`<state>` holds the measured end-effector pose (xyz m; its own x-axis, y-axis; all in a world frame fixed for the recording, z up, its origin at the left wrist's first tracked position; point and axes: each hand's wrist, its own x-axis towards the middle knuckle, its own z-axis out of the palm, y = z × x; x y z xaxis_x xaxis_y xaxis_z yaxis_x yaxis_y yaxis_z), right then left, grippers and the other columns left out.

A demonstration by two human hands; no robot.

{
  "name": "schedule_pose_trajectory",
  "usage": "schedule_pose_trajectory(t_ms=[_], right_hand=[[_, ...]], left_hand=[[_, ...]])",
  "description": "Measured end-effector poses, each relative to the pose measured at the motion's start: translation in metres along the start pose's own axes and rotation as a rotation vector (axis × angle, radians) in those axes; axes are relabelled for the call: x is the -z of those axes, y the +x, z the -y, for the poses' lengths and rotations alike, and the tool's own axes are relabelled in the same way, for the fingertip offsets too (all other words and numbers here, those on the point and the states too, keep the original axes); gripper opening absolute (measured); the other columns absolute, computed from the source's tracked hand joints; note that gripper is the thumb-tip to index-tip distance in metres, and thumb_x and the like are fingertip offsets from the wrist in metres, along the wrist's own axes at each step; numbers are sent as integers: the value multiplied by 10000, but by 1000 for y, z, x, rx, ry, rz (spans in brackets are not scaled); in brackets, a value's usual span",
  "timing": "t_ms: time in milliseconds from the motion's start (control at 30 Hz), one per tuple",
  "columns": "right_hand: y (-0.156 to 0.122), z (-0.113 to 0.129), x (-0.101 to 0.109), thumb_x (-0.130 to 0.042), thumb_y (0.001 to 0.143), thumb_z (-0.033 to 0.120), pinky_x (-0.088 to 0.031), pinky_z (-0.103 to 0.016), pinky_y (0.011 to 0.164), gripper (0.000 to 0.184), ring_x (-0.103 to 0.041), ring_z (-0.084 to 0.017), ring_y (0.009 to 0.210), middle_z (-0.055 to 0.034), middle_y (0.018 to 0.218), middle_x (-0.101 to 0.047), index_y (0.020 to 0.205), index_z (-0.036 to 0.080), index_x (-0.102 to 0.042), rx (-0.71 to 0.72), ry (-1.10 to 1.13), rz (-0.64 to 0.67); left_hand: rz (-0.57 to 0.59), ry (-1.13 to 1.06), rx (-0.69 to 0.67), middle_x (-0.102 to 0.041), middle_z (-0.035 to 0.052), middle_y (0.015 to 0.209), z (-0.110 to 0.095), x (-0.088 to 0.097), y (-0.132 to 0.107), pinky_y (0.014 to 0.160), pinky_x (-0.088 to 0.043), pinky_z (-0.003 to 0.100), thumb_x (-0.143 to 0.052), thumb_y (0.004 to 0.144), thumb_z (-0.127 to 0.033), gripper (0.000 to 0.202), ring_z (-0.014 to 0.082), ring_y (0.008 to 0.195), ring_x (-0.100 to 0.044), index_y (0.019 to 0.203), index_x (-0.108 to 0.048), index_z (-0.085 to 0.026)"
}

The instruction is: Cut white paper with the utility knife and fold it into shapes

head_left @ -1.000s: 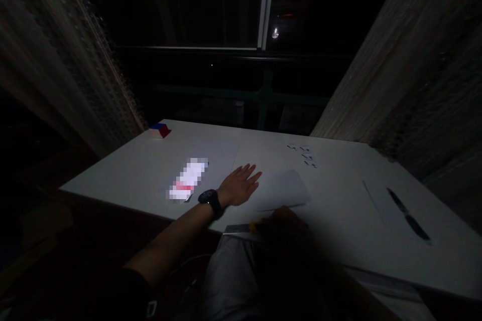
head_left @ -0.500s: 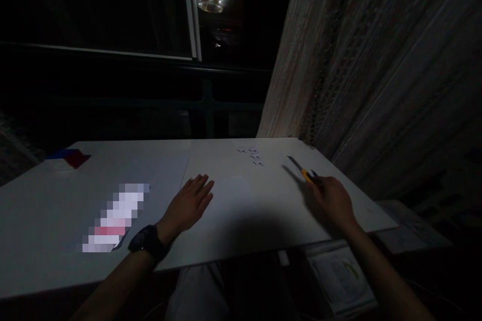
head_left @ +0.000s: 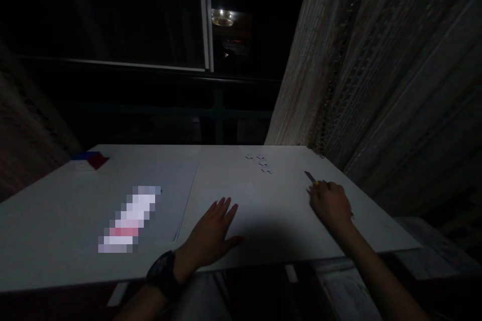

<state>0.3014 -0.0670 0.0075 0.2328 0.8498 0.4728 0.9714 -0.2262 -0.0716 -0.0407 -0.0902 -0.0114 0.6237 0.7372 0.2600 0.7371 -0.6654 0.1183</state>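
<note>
My left hand, with a dark watch on the wrist, rests with spread fingers on a faint white sheet of paper on the table. Over on the right, my right hand is closed over a utility knife. The knife's blade points away and to the left, low over the tabletop, and most of its yellow handle is hidden under my fingers. Beyond and between the hands lie several small paper pieces with dark marks.
The white table has a stack of paper at left with a bright, pixelated phone-like object on it. A blue, red and white block sits at the far left. A curtain hangs along the right, beside a dark window.
My right hand has turned over and come down to the table with the knife, covering its handle. My left hand has drawn nearer, its thumb now spread. The view has shifted slightly.
</note>
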Motion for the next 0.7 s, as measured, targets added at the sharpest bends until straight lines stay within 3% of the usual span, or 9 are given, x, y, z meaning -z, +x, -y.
schedule_pose_trajectory(t_ms=[67,167,300,433,600,700], right_hand=[[-1,22,2,-409,846,324,-402,-386,838,377,-540,-267,975,-190,989,-614,1046,67,-599,68,292,72],[1,67,-2,-518,781,373,-455,-343,780,394,-601,-212,875,-126,959,-646,1075,117,-578,48,812,352],[11,113,-13,-659,646,317,-476,-276,569,400,-594,-146,628,-46,737,-630,985,128,-565,-186,1290,624],[21,125,-19,-736,540,257,-359,-215,425,430,-466,-83,432,35,538,-531,910,130,-558,-239,1368,658],[24,125,-20,-772,432,207,-315,-201,420,458,-425,-63,417,72,498,-483,838,122,-576,-127,1332,647],[22,127,-20,-764,452,255,-315,-203,423,368,-429,-66,430,65,496,-481,745,126,-583,-84,1373,625]], left_hand=[[-12,-5,6,-299,138,1408,-1,-3,-1,1021,-299,469,-431,807,-539,655,276,1292,-268,1352,-292,-203],[-22,3,7,-322,129,1398,-2,-5,-3,1011,-321,463,-442,825,-486,582,270,1281,-294,1327,-335,-211],[-24,31,14,-349,127,1385,-7,-4,-5,1009,-330,459,-450,833,-450,530,269,1273,-311,1297,-376,-205],[-20,53,35,-355,148,1376,-11,-5,-5,1013,-329,455,-482,819,-430,534,280,1268,-316,1282,-395,-177],[-1,53,45,-338,146,1387,-12,-5,-5,1020,-321,453,-502,806,-424,566,281,1275,-301,1294,-372,-170],[-36,53,45,-315,151,1399,-10,-2,-4,1023,-305,474,-497,800,-456,602,289,1291,-263,1307,-346,-170]])
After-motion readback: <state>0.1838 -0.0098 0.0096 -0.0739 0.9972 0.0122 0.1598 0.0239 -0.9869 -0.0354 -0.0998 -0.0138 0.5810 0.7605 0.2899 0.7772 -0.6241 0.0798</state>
